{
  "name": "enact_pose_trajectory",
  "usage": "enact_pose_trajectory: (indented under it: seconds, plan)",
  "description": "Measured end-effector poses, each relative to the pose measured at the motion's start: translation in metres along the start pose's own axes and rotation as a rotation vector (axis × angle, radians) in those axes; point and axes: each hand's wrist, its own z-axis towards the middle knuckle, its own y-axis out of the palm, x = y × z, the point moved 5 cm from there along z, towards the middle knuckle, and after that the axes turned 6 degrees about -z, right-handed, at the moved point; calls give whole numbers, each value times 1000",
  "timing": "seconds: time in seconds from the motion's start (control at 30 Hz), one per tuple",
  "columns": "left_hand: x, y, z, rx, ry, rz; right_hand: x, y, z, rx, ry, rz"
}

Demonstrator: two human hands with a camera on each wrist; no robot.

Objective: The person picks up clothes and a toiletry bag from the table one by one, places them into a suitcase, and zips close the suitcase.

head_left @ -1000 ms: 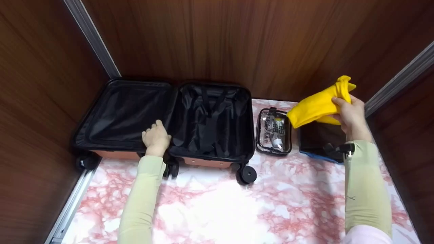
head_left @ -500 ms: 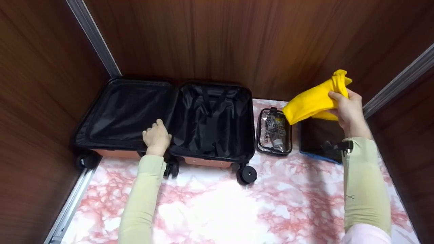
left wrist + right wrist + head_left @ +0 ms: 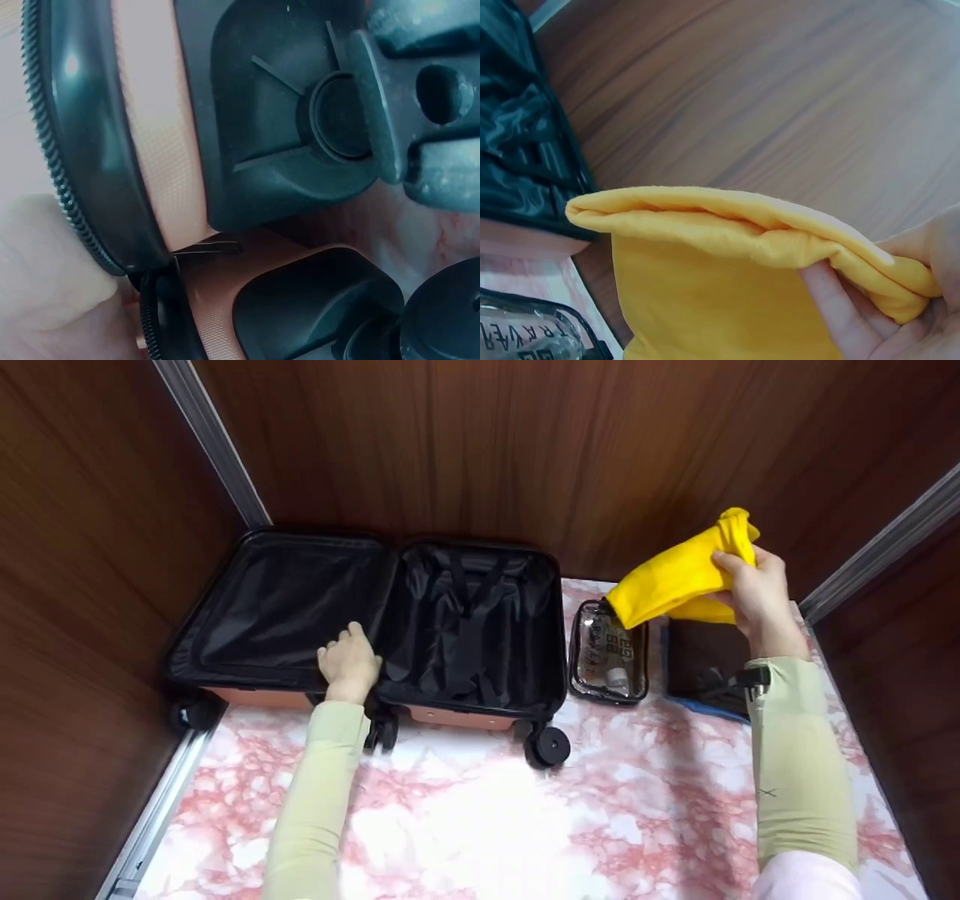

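A suitcase (image 3: 465, 637) lies spread flat with its two black-lined halves side by side. My left hand (image 3: 349, 664) grips the front rim of its left half beside the hinge; the fingertips are hidden in both views. Over on the right, my right hand (image 3: 761, 592) pinches a folded yellow cloth (image 3: 675, 577), perhaps a garment, with the thumb on top. The cloth hangs in the air, its left end above a clear travel pouch (image 3: 609, 656). In the right wrist view, fingers (image 3: 836, 307) tuck under the fold of the yellow fabric.
Right of the pouch lies a dark, flat item with a blue edge (image 3: 701, 709), partly behind the right wrist. Black wheels (image 3: 551, 746) stick out in front of the suitcase. Wood-grain panels (image 3: 525, 450) enclose the back and both sides of the pink-and-white marbled surface (image 3: 480, 810).
My right hand has carried the yellow cloth to the left and slightly up in the view, so it now overlaps the pouch's top. The left hand stays on the suitcase rim.
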Motion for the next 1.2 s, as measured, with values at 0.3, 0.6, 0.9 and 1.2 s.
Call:
enact_pose_trajectory:
  seconds: [0.3, 0.6, 0.9, 1.2]
  plan:
    - [0, 1, 0, 5, -4, 1, -9, 17, -4, -37, -24, -2]
    - [1, 1, -1, 8, -3, -9, -14, 36, -9, -69, -46, -1]
    - [0, 2, -1, 12, -11, -10, -19, 60, -11, -91, -105, -8]
    - [2, 2, 0, 9, -9, -25, -19, 83, -14, -117, -126, -29]
